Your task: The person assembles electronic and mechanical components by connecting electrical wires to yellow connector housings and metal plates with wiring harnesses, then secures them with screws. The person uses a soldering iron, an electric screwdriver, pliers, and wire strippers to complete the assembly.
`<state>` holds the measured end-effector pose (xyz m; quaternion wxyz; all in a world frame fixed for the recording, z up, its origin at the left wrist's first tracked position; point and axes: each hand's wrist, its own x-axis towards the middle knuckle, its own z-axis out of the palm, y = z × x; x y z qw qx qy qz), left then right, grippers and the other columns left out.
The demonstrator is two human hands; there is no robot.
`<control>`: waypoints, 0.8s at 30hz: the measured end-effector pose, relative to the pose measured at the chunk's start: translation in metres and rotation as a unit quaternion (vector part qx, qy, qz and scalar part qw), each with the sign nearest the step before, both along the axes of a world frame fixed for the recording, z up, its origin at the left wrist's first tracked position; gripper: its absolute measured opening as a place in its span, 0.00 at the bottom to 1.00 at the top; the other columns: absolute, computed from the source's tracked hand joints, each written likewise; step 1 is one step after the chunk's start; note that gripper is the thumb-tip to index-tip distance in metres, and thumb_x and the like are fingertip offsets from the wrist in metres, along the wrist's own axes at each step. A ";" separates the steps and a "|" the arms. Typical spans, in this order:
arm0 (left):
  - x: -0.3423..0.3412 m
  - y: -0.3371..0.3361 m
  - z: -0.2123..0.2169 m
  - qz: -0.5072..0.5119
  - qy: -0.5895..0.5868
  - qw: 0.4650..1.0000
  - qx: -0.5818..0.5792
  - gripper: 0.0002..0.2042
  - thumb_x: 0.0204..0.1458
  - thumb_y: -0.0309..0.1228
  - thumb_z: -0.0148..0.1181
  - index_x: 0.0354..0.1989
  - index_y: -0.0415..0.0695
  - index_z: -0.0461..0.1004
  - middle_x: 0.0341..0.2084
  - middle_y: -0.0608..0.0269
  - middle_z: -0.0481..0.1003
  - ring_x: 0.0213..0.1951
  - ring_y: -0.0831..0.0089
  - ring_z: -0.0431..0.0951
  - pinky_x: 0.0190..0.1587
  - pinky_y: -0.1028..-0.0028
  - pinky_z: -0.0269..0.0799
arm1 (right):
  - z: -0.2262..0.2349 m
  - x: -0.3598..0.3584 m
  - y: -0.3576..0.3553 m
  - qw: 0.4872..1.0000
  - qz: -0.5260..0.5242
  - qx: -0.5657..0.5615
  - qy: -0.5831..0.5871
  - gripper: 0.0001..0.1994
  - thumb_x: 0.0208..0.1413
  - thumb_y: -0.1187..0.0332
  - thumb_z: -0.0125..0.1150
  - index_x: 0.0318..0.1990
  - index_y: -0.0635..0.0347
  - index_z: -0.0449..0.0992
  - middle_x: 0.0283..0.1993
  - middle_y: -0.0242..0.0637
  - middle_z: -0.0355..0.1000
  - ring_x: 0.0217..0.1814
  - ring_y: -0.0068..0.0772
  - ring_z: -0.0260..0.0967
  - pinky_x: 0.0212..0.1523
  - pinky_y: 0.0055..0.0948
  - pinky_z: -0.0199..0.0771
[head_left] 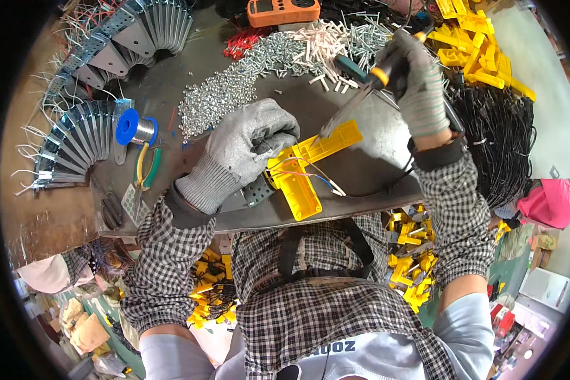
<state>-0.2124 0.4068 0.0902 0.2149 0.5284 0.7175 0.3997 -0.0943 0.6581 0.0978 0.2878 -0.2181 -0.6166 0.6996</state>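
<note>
My left hand (247,142), in a grey glove, is closed with its curled fingers at the upper left part of a yellow plastic housing (301,193). The housing lies near the bench's front edge, with an arm reaching to the upper right. Thin red, blue and white wires (326,180) come out of it. A perforated metal plate (258,192) adjoins it under my left wrist. My gloved right hand (417,88) wraps round a tool with a black-and-yellow handle (380,76). Its grey shaft is motion-blurred and slants down toward the housing; its exact kind is unclear.
Small metal parts (218,101) and white sleeves (323,44) are heaped behind, near an orange meter (282,11). A solder spool (136,128), pliers (147,166) and metal brackets (76,139) lie left. Black cables (497,145) and yellow housings (478,50) crowd the right.
</note>
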 end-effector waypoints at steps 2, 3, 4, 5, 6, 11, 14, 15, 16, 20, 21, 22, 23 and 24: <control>-0.001 0.003 -0.006 -0.009 -0.003 1.000 0.004 0.05 0.49 0.23 0.61 0.34 0.38 0.75 0.28 0.63 0.71 0.32 0.75 0.73 0.36 0.75 0.68 | -0.009 -0.002 -0.013 0.995 -0.043 -0.090 -0.027 0.17 0.58 0.56 0.55 0.23 0.58 0.76 0.15 0.28 0.67 0.12 0.14 0.52 0.14 0.17 0.49; 0.000 0.002 -0.003 -0.010 -0.006 1.000 0.001 0.05 0.49 0.23 0.61 0.34 0.38 0.75 0.28 0.63 0.71 0.32 0.75 0.73 0.36 0.75 0.68 | -0.011 -0.002 -0.015 0.995 -0.042 -0.091 -0.027 0.17 0.58 0.56 0.55 0.23 0.58 0.76 0.15 0.28 0.67 0.12 0.14 0.52 0.14 0.17 0.49; 0.001 0.002 -0.002 -0.010 -0.008 1.000 -0.001 0.05 0.49 0.23 0.60 0.34 0.38 0.75 0.29 0.63 0.71 0.32 0.75 0.73 0.36 0.75 0.68 | -0.015 -0.003 -0.016 0.995 -0.032 -0.087 -0.018 0.17 0.58 0.56 0.56 0.23 0.58 0.76 0.14 0.28 0.66 0.11 0.15 0.52 0.14 0.17 0.48; 0.002 0.001 -0.002 -0.008 -0.008 1.000 -0.003 0.05 0.49 0.23 0.60 0.34 0.38 0.75 0.29 0.63 0.71 0.32 0.75 0.73 0.36 0.75 0.68 | -0.017 -0.003 -0.018 0.996 -0.022 -0.083 -0.008 0.17 0.58 0.56 0.56 0.23 0.58 0.76 0.14 0.28 0.66 0.11 0.15 0.51 0.14 0.17 0.48; 0.002 0.001 -0.003 -0.004 -0.007 1.000 -0.005 0.05 0.50 0.23 0.60 0.35 0.38 0.75 0.29 0.62 0.71 0.32 0.75 0.73 0.36 0.75 0.69 | -0.018 -0.005 -0.020 0.995 -0.031 -0.092 -0.015 0.17 0.57 0.56 0.57 0.24 0.58 0.75 0.14 0.29 0.66 0.11 0.14 0.52 0.14 0.16 0.50; 0.001 0.005 -0.005 0.001 0.011 1.000 -0.022 0.05 0.51 0.24 0.60 0.35 0.38 0.74 0.30 0.62 0.72 0.32 0.74 0.74 0.36 0.75 0.69 | -0.024 -0.004 -0.017 0.995 -0.016 -0.094 -0.032 0.14 0.57 0.56 0.56 0.27 0.57 0.74 0.20 0.29 0.69 0.13 0.13 0.53 0.16 0.15 0.55; -0.001 0.005 -0.007 -0.009 0.027 0.999 -0.032 0.06 0.52 0.25 0.61 0.36 0.38 0.74 0.30 0.61 0.72 0.32 0.73 0.74 0.37 0.75 0.70 | -0.025 -0.003 -0.016 0.996 0.008 -0.082 -0.041 0.13 0.58 0.56 0.55 0.30 0.55 0.74 0.25 0.30 0.72 0.15 0.13 0.53 0.18 0.15 0.59; -0.002 0.004 -0.009 -0.007 0.026 0.999 -0.029 0.06 0.52 0.25 0.61 0.36 0.38 0.74 0.30 0.61 0.72 0.33 0.73 0.75 0.37 0.75 0.70 | -0.025 -0.003 -0.017 0.996 0.012 -0.073 -0.040 0.13 0.58 0.56 0.55 0.30 0.54 0.74 0.25 0.30 0.72 0.15 0.13 0.54 0.18 0.15 0.58; -0.002 0.004 -0.011 -0.006 0.025 0.999 -0.026 0.06 0.52 0.25 0.61 0.36 0.38 0.74 0.30 0.61 0.72 0.33 0.72 0.75 0.38 0.75 0.70 | -0.024 -0.004 -0.018 0.996 0.013 -0.073 -0.040 0.13 0.58 0.56 0.55 0.30 0.54 0.74 0.25 0.30 0.72 0.15 0.13 0.54 0.18 0.15 0.58; -0.001 0.008 -0.011 0.002 0.009 0.999 -0.030 0.06 0.52 0.25 0.61 0.36 0.38 0.74 0.31 0.61 0.72 0.34 0.72 0.75 0.39 0.75 0.71 | -0.023 -0.004 -0.016 0.997 -0.029 -0.064 -0.021 0.16 0.57 0.56 0.57 0.25 0.57 0.75 0.16 0.27 0.67 0.13 0.13 0.54 0.16 0.14 0.51; -0.002 0.007 -0.010 -0.004 0.027 0.999 -0.033 0.06 0.52 0.25 0.60 0.36 0.37 0.74 0.32 0.61 0.72 0.34 0.73 0.75 0.39 0.75 0.71 | -0.022 -0.005 -0.016 0.997 -0.033 -0.064 -0.020 0.16 0.57 0.56 0.57 0.25 0.58 0.75 0.16 0.27 0.68 0.13 0.13 0.54 0.17 0.14 0.51; -0.003 0.007 -0.010 -0.010 0.044 0.998 -0.035 0.05 0.52 0.24 0.60 0.36 0.37 0.74 0.32 0.62 0.72 0.35 0.73 0.75 0.40 0.76 0.71 | -0.021 -0.005 -0.017 0.997 -0.023 -0.067 -0.023 0.16 0.57 0.56 0.57 0.25 0.57 0.75 0.17 0.27 0.68 0.14 0.13 0.54 0.17 0.15 0.51; -0.003 0.005 -0.009 -0.008 0.045 0.998 -0.036 0.05 0.52 0.24 0.60 0.36 0.37 0.74 0.32 0.62 0.72 0.35 0.73 0.75 0.40 0.76 0.71 | -0.020 -0.007 -0.020 0.997 -0.020 -0.067 -0.022 0.16 0.57 0.56 0.57 0.25 0.57 0.75 0.17 0.27 0.68 0.14 0.13 0.54 0.17 0.15 0.51; -0.004 0.005 -0.011 -0.004 0.024 0.999 -0.032 0.05 0.52 0.24 0.60 0.36 0.38 0.74 0.33 0.63 0.72 0.35 0.74 0.75 0.40 0.76 0.71 | -0.018 -0.011 -0.025 0.998 -0.032 -0.059 -0.014 0.17 0.57 0.55 0.57 0.24 0.58 0.75 0.16 0.28 0.68 0.13 0.13 0.53 0.17 0.15 0.51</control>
